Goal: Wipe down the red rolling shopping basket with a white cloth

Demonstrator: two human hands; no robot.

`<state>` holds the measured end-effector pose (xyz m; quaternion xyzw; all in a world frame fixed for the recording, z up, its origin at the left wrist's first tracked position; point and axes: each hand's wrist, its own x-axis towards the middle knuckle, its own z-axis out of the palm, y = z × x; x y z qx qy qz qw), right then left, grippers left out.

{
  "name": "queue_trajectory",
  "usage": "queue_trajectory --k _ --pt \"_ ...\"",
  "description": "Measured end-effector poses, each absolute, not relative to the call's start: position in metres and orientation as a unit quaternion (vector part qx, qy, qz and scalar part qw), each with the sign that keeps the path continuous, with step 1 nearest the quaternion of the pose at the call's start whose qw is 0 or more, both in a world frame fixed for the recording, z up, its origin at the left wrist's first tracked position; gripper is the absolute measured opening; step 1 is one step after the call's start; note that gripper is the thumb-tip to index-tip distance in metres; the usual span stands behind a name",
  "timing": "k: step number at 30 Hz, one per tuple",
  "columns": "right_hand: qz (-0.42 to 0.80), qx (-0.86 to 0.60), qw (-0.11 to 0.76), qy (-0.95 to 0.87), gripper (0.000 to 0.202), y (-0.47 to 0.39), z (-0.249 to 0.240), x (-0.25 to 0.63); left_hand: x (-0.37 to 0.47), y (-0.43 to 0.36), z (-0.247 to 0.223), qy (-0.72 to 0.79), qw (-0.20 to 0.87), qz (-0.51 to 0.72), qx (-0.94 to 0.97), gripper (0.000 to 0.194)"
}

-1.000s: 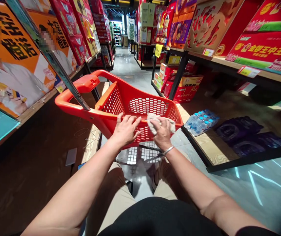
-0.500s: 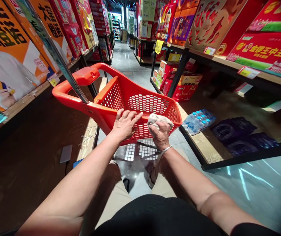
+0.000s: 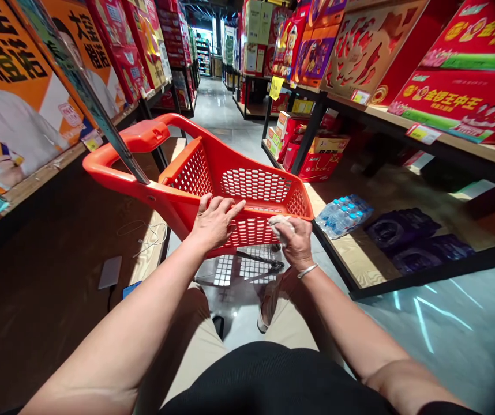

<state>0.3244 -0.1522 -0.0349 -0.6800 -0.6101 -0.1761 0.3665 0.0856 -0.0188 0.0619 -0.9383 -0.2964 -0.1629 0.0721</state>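
A red plastic shopping cart (image 3: 251, 154) with honeycomb-holed sides stands in front of me, its handle at the upper left. My left hand (image 3: 213, 223) lies on the near side rim, fingers stretched out and spread over the edge. Farther along that rim, close to the cart's front corner, my right hand (image 3: 297, 239) is closed around a whitish cloth (image 3: 278, 221). The cloth is pressed against the rim and partly hidden by my fingers. A light bracelet (image 3: 307, 270) circles my right wrist.
Shelving with red gift boxes (image 3: 455, 101) flanks the right; wrapped water bottles (image 3: 345, 214) lie on its lower board. Orange cartons (image 3: 9, 86) line the left. A power bank (image 3: 109, 272), a phone (image 3: 130, 289) and a white cable (image 3: 147, 235) lie low on the left.
My right hand has slid the cloth along the rim toward the front corner, and less cloth shows now. My left hand stays at the same part of the rim. The view has shifted slightly.
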Motion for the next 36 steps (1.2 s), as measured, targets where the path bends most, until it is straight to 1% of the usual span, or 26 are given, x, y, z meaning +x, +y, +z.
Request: queue_trajectory --k 1,3,7,8,10,12,14,15,17,19,22,24,26,29,32,36 --pt "-0.186 -0.679 0.376 -0.602 0.029 -0.153 -0.033 0.329 0.086 -0.019 0.062 -0.298 0.071 -0.165 -0.937 0.061" --pt "-0.168 -0.689 0.36 -0.606 0.029 -0.155 -0.042 0.33 0.087 -0.02 0.062 -0.299 0.073 -0.167 -0.937 0.06" --pt "-0.043 -0.738 0.263 -0.619 0.032 -0.157 -0.075 0.306 0.087 -0.021 0.063 -0.299 0.087 -0.159 -0.937 0.06" --pt "-0.014 -0.736 0.256 -0.626 0.033 -0.157 -0.078 0.3 0.086 -0.021 0.063 -0.299 0.087 -0.156 -0.937 0.06" --pt "0.01 -0.704 0.283 -0.651 0.033 -0.159 -0.068 0.296 0.084 -0.021 0.063 -0.301 0.086 -0.157 -0.937 0.059" --pt "-0.034 -0.66 0.349 -0.664 0.028 -0.161 -0.043 0.305 0.082 -0.021 0.063 -0.305 0.082 -0.163 -0.935 0.058" --pt "-0.124 -0.634 0.416 -0.639 0.023 -0.164 -0.015 0.326 0.082 -0.021 0.063 -0.309 0.076 -0.171 -0.932 0.055" --pt "-0.166 -0.63 0.438 -0.619 0.026 -0.165 -0.004 0.339 0.083 -0.022 0.063 -0.311 0.073 -0.176 -0.931 0.054" --pt "-0.213 -0.646 0.454 -0.575 0.038 -0.165 0.008 0.361 0.088 -0.024 0.062 -0.32 0.071 -0.189 -0.925 0.052" --pt "-0.21 -0.687 0.443 -0.537 0.048 -0.163 0.008 0.369 0.097 -0.028 0.061 -0.328 0.07 -0.2 -0.921 0.053" --pt "-0.188 -0.731 0.41 -0.513 0.053 -0.151 -0.002 0.346 0.115 -0.037 0.057 -0.303 0.061 -0.183 -0.933 0.061" --pt "-0.174 -0.725 0.386 -0.543 0.056 -0.14 -0.002 0.317 0.126 -0.041 0.053 -0.278 0.053 -0.166 -0.945 0.067" --pt "-0.153 -0.702 0.365 -0.592 0.061 -0.131 0.004 0.293 0.134 -0.043 0.049 -0.274 0.049 -0.161 -0.947 0.069" --pt "-0.137 -0.68 0.336 -0.637 0.056 -0.125 0.013 0.288 0.136 -0.039 0.046 -0.274 0.042 -0.162 -0.947 0.065" --pt "-0.144 -0.69 0.323 -0.631 0.046 -0.135 0.011 0.319 0.134 -0.034 0.046 -0.266 0.03 -0.155 -0.951 0.061" --pt "-0.169 -0.732 0.347 -0.561 0.043 -0.153 -0.007 0.376 0.138 -0.028 0.048 -0.26 0.02 -0.15 -0.954 0.058"
